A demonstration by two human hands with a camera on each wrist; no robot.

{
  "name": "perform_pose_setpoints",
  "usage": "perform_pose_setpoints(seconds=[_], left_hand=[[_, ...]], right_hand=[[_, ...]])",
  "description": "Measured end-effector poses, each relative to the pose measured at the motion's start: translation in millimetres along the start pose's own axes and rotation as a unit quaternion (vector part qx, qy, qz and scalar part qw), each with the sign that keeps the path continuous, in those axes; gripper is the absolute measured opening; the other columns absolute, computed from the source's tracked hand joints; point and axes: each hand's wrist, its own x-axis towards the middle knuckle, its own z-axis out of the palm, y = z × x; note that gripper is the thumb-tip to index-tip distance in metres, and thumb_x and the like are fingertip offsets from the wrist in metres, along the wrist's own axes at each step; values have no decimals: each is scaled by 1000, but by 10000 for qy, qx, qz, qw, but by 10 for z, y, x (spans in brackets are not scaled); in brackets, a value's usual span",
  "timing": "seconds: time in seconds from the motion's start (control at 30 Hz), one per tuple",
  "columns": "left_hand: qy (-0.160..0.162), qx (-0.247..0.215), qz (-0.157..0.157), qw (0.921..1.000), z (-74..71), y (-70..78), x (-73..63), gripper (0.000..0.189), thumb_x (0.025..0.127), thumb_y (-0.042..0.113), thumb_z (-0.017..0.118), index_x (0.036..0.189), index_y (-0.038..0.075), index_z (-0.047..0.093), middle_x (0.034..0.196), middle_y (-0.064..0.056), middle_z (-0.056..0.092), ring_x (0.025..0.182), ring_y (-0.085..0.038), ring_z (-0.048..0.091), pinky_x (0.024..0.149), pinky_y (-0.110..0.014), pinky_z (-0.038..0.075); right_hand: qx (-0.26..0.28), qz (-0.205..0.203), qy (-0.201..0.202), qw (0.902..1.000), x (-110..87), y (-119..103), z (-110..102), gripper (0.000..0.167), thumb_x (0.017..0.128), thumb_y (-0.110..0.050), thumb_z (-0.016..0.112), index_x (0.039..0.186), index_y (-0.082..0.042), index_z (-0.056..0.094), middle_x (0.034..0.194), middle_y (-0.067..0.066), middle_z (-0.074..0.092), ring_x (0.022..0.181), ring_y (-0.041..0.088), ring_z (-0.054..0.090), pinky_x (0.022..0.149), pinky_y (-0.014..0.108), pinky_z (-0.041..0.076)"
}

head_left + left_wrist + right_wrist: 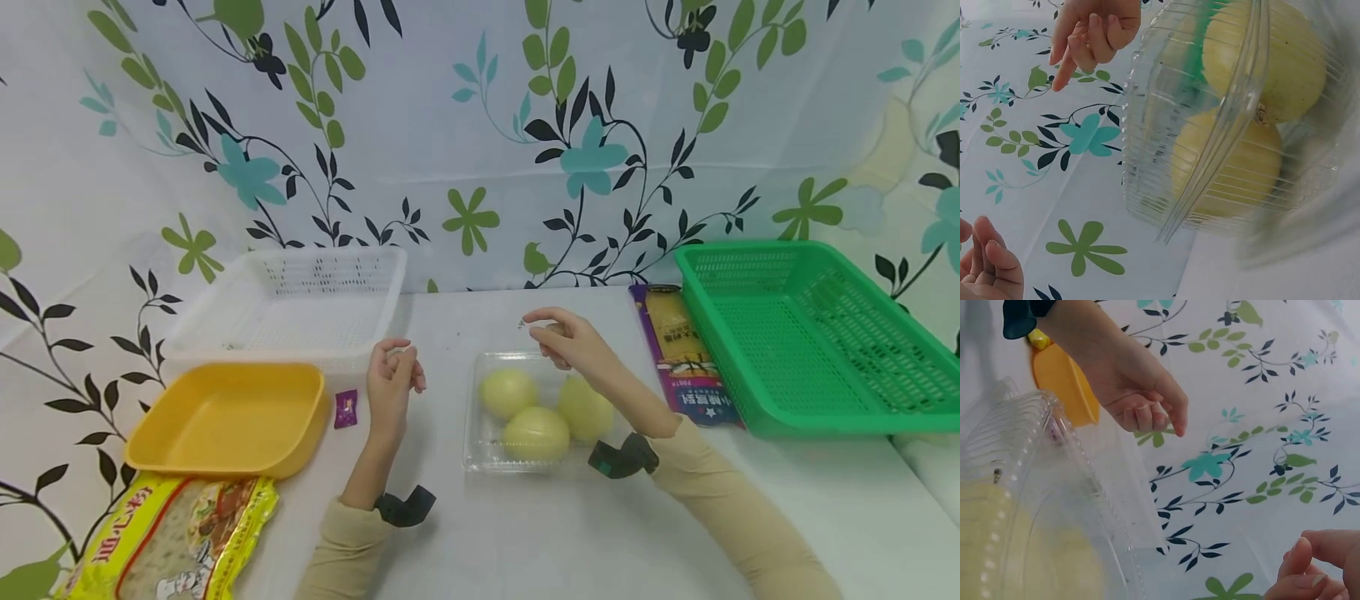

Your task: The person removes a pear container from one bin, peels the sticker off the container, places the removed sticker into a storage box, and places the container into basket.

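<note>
A clear plastic clamshell box (480, 450) stands mid-table with three round pale yellow fruits (536, 435) inside; its ribbed lid and rim show close up in the left wrist view. My right hand (566, 337) hovers over the box's back right part, fingers loosely bent, holding nothing. To the left of the box, my left hand (392, 383) is raised over the table, its fingers relaxed and slightly curled, also with nothing in them. Both hands appear apart from the box in the right wrist view, where the right hand (1319, 569) shows at the lower corner.
Left of the hands are a white basket (393, 312), a yellow tray (225, 421), a small purple packet (346, 409) and a yellow food bag (180, 542). On the right, a purple pasta packet (686, 358) lies beside a green basket (825, 425). A patterned cloth (465, 167) hangs behind.
</note>
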Motion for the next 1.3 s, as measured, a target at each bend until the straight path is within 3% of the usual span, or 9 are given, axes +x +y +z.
perform_pose_setpoints(seconds=[0.13,0.3,0.57,0.73,0.9,1.07,1.3], left_hand=[[-108,120,-22,9999,19,-42,-9,19,91,5,48,106,-7,42,61,-3,48,46,-10,46,46,-18,39],[-373,522,-394,9972,19,-104,-23,19,92,8,49,107,-3,44,62,-4,48,48,-10,46,47,-19,40],[-312,735,-465,9957,18,-49,-18,14,92,6,48,104,-1,46,60,-6,48,46,-11,45,46,-20,39],[-825,1078,-1021,9855,107,16,-71,19,91,5,49,106,-5,45,60,-5,49,43,-10,42,43,-20,35],[-1390,1391,-1450,9697,166,-152,-130,22,91,10,51,108,-3,46,61,-12,51,43,-10,42,42,-20,33],[-1430,1606,-1434,9660,162,-386,-148,27,90,15,54,110,-3,48,60,-14,51,41,-10,41,41,-20,32],[-1534,1798,-1634,9578,171,-472,-167,31,88,16,53,114,0,47,58,-7,51,38,-10,40,39,-20,34]], right_hand=[[-191,118,309,9993,-181,82,-182,32,93,-21,50,120,-3,49,67,9,46,48,11,34,46,21,31],[-358,112,731,9966,-366,202,-406,34,93,-22,50,118,1,49,68,9,46,49,11,35,46,22,32],[-324,-57,1372,9900,-610,376,-671,40,92,-27,50,120,2,45,66,8,47,47,11,35,44,21,33],[-224,222,1399,9897,-685,580,-664,41,93,-23,49,126,0,39,66,8,48,45,10,33,44,22,32],[-75,351,1475,9884,-755,778,-605,43,94,-21,49,129,1,36,62,1,46,45,9,33,43,23,30],[77,347,1565,9870,-836,931,-577,39,94,-19,46,126,3,38,56,-3,39,44,7,30,41,25,25],[354,524,1740,9827,-889,1065,-577,42,94,-17,47,130,-1,33,57,-4,38,46,6,31,45,20,28]])
